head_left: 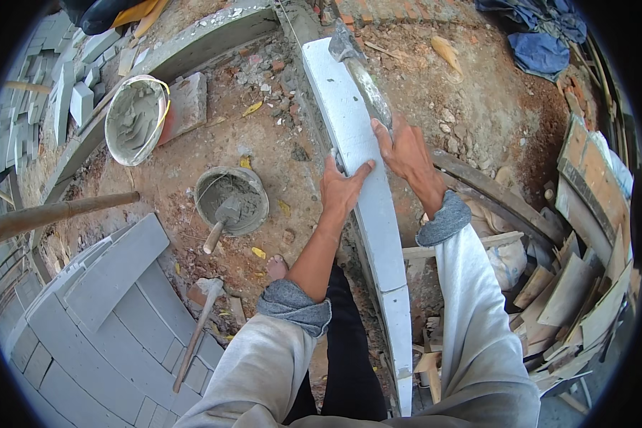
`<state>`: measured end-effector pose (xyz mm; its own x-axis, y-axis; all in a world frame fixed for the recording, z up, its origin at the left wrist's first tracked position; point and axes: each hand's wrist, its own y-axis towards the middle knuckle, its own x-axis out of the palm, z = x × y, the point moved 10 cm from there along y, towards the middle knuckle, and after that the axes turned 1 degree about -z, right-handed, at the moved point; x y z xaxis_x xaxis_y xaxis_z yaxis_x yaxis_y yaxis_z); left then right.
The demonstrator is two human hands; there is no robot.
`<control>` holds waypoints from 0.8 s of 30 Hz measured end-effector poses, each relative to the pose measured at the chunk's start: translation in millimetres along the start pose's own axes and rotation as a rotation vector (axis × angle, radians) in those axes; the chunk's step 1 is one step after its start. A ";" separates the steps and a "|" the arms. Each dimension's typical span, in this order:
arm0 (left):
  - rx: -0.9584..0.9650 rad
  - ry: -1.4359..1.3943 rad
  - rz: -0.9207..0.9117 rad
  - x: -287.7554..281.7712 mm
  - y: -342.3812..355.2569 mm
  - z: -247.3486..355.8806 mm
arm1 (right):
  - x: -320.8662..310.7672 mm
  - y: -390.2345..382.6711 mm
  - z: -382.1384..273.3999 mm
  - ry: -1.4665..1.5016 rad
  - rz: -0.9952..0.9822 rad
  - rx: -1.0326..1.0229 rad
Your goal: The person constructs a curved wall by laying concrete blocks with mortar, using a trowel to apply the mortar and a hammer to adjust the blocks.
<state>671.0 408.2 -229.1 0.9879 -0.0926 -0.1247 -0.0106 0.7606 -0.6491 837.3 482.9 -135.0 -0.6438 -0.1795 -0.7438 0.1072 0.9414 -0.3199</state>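
Well left of my fingers stands a pale mortar bucket (pixel 112 135), nearer them a grey bucket (pixel 261 210); my left fingers (pixel 349 182), slightly parted, clasp the left edge of a long pale block (pixel 376 207) lying between both hands; a smeared tool (pixel 366 87) meets my half-curled right fingers (pixel 401 143), whether gripped I cannot tell; well right, wooden boards (pixel 567 289)

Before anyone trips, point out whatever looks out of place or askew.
The heap of thin brown wooden boards at right lies jumbled at many angles, unlike the flat-laid grey rectangular blocks at lower left. Blue fabric lies crumpled at upper right.
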 end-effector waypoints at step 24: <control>-0.006 0.165 -0.036 -1.9 8.7 6.1 | 7.2 11.4 3.6 -0.067 0.000 -0.014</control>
<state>670.0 418.9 -230.0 0.9488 -0.2245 -0.2223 0.0233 0.7513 -0.6595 836.6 491.3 -146.1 -0.5919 -0.1977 -0.7814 0.0964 0.9451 -0.3121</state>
